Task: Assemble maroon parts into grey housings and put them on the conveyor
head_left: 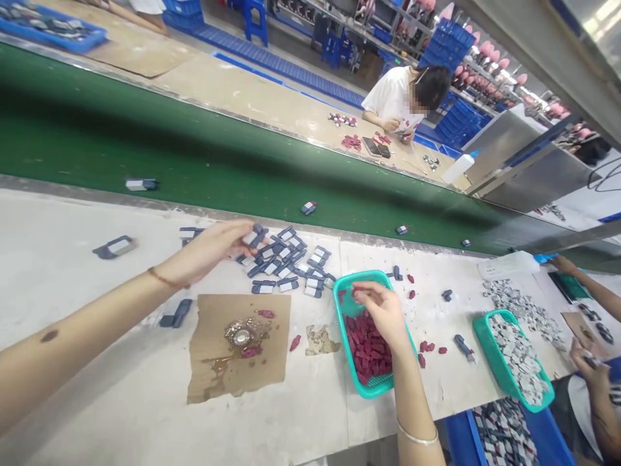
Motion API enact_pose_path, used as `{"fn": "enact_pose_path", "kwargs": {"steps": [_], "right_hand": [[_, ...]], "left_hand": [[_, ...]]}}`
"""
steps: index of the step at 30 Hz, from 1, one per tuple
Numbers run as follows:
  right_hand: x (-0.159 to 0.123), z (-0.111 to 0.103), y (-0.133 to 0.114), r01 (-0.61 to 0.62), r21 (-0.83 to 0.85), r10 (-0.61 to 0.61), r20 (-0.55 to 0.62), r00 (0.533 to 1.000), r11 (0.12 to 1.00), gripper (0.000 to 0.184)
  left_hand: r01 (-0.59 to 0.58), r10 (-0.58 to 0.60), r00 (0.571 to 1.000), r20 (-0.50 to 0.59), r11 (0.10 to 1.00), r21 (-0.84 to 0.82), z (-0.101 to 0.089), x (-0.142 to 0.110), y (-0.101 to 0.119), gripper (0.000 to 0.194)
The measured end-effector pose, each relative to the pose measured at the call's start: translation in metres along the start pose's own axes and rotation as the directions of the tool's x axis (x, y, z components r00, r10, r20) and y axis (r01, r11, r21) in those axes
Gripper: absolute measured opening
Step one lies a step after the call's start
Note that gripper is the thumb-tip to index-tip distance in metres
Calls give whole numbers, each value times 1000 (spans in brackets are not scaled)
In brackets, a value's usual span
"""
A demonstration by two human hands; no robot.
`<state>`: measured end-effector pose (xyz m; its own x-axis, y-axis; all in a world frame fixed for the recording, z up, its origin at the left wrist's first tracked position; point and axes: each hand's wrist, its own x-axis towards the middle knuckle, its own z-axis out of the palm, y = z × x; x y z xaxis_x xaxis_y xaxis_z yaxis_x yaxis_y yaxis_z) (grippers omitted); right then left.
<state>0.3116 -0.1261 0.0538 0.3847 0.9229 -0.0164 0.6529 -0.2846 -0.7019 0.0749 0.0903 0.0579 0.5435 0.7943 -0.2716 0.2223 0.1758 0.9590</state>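
Observation:
My left hand (235,238) is closed on a dark blue-grey plastic part (254,235) with a white panel, held at the edge of a heap of like parts (279,259). Over the green basket (371,391), my right hand (383,310) has its fingers pinched on what looks like a small dark-red piece, mostly hidden by the fingertips. Many dark-red pieces (369,353) fill the basket below it. Between my arms lies a torn cardboard sheet (266,382) with a wet, shiny puddle of liquid around a small round dish (240,336). Two red pieces rest on the cardboard.
A green conveyor belt (218,168) crosses beyond the table, carrying several parts. To the right stand a basket of white pieces (519,362), a white bottle (509,265) and a co-worker's hands (589,362). Another person (402,97) works across the belt. A blue bin (548,440) sits below.

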Motion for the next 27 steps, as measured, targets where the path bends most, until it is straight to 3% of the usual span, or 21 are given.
{"fn": "enact_pose_path", "kwargs": {"steps": [1, 3, 5, 7, 11, 14, 18, 22, 27], "right_hand": [[-3, 2, -6, -25, 175, 30, -29, 999, 984, 20], [-9, 13, -23, -87, 524, 137, -57, 989, 847, 22], [-14, 30, -43, -127, 680, 206, -35, 978, 722, 20], [-16, 51, -63, -141, 728, 208, -2, 978, 671, 14], [-15, 94, -86, -121, 682, 93, 78, 993, 721, 5], [-14, 117, -83, 45, 553, -83, 43, 996, 832, 11], [-15, 131, -71, 285, 363, -308, 6, 951, 887, 18], [-16, 138, -67, 483, 238, -500, 16, 866, 843, 19], [-15, 141, -70, 590, 132, -601, 72, 796, 797, 24]], "left_hand": [[57, -54, 998, 32, 994, -89, 0, -15, -4, 39], [141, -128, 987, 93, 978, -152, -2, -42, -14, 40], [172, -154, 981, 121, 973, -157, -3, -64, -23, 41], [156, -141, 985, 95, 972, -175, -3, -79, -30, 40], [96, -120, 990, -75, 959, -266, -3, -94, -46, 47], [90, -138, 980, -145, 951, -297, -3, -98, -57, 49], [131, -183, 979, -90, 903, -410, -3, -98, -66, 47], [213, -258, 966, -1, 799, -562, -3, -97, -69, 44], [231, -291, 957, 16, 721, -653, -5, -98, -72, 39]]}}
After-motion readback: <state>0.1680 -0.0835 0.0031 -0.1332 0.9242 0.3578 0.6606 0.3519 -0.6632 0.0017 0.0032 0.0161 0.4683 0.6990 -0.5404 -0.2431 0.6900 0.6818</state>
